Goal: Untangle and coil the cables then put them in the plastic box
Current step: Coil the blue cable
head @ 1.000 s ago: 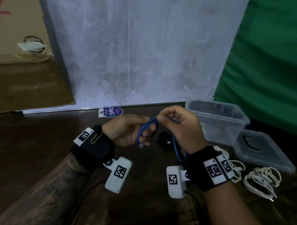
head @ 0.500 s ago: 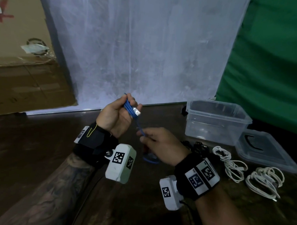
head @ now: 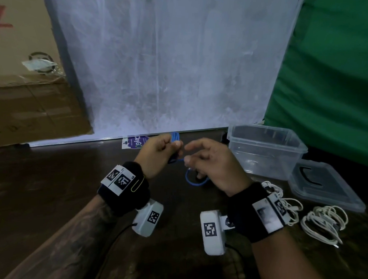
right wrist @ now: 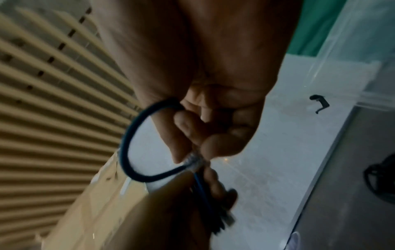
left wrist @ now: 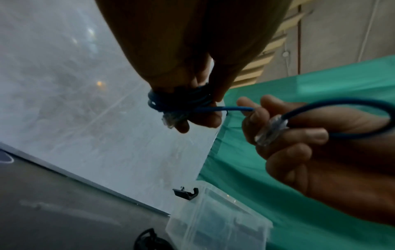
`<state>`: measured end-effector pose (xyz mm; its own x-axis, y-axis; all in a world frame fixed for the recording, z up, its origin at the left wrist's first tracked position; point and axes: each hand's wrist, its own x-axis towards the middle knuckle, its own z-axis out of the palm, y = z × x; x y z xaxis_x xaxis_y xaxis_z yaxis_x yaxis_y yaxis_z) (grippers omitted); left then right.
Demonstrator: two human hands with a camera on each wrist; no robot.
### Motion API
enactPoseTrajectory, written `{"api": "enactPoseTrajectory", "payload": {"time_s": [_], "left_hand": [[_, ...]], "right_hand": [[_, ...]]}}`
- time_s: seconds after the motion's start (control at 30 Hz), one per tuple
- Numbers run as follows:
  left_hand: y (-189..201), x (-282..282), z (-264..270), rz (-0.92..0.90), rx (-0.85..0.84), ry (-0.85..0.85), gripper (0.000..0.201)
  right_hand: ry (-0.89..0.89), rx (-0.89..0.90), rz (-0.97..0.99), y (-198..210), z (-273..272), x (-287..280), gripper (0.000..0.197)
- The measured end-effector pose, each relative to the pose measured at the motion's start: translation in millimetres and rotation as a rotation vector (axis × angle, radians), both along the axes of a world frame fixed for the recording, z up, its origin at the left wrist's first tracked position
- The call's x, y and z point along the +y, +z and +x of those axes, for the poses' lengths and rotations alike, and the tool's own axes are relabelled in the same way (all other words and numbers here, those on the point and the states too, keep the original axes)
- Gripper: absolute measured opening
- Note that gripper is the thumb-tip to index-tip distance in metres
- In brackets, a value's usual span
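The wound turns of the blue cable (left wrist: 179, 101) were pinched in the left hand (head: 157, 153) so they could not spring loose, while its free plug end was gripped by the right hand (head: 209, 161) for wrapping; the plastic box (head: 266, 150) stood open just beyond the right hand.

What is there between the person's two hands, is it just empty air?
No. In the left wrist view a short stretch of thin blue network cable bridges the gap, running from the coil gripped in the left hand to the right hand.

Clear glossy plastic box (head: 266, 154) on a dark polished wooden table (head: 52, 187), beside matt green cloth (head: 331, 82)
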<state>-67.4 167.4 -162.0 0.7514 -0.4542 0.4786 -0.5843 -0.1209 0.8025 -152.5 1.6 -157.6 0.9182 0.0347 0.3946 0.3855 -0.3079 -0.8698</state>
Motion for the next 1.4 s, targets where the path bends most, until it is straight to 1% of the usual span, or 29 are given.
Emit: {"api": "enactPoseTrajectory", "payload": {"time_s": [0.03,0.1,0.17,0.2,0.23,0.3,0.37,0.4,0.47,0.5,0.53,0.6,0.67,0.73,0.8,0.87,0.9,1.03,1.1,1.27,1.4], "left_hand": [[0,-1,-1,0.046,-0.026,-0.007,0.028],[-2,0,-3,0.103,-0.009,-0.017,0.028],[-5,1,-4,0.122,0.132,-0.08,0.027],[-7,1,-4,0.131,0.222,-0.123,0.025],[-8,2,-5,0.149,0.297,-0.16,0.026],[-8,0,-9,0.194,0.391,-0.233,0.033],[-6,-3,-15,0.173,0.454,-0.331,0.035],[-4,-5,-18,0.125,0.501,-0.385,0.035],[0,-5,-22,-0.046,0.656,-0.5,0.036],[2,-4,-21,-0.143,0.741,-0.556,0.036],[3,-3,-20,-0.232,0.807,-0.608,0.038],[4,-1,-17,-0.364,0.875,-0.67,0.039],[3,-1,-17,-0.414,0.893,-0.692,0.039],[2,-4,-20,-0.419,0.903,-0.693,0.038],[1,-6,-21,-0.417,0.897,-0.681,0.04],[1,-4,-19,-0.424,0.885,-0.674,0.041],[1,-3,-19,-0.431,0.877,-0.683,0.042],[3,1,-18,-0.427,0.86,-0.764,0.042],[4,2,-17,-0.402,0.841,-0.778,0.041],[9,3,-13,-0.327,0.697,-0.648,0.039],[12,4,-14,-0.26,0.641,-0.592,0.039]], "right_hand": [[0.011,0.025,0.053,2,-1,-3,0.019],[0.024,0.071,0.263,6,-1,-9,0.018],[0.033,0.101,0.498,11,-1,-14,0.014],[0.029,0.101,0.566,13,-1,-16,0.013],[0.024,0.091,0.606,13,0,-19,0.013],[0.0,0.06,0.614,10,3,-25,0.016],[-0.065,0.012,0.538,6,7,-29,0.019],[-0.116,-0.02,0.463,2,8,-30,0.02],[-0.228,-0.088,0.246,-5,12,-33,0.022],[-0.254,-0.106,0.129,-9,13,-33,0.022],[-0.245,-0.101,0.028,-12,14,-33,0.022],[-0.181,-0.054,-0.131,-15,13,-32,0.021],[-0.134,0.002,-0.256,-15,11,-29,0.019],[-0.086,0.029,-0.33,-15,11,-23,0.019],[-0.019,0.045,-0.306,-14,9,-15,0.021],[0.028,0.061,-0.242,-11,7,-12,0.028],[0.049,0.062,-0.213,-11,6,-12,0.028],[0.1,0.037,-0.162,-8,1,-19,0.015],[0.119,0.021,-0.18,-8,1,-21,0.017],[0.09,-0.096,-0.208,-8,3,-20,0.021],[0.059,-0.132,-0.224,-9,3,-20,0.028]]}}
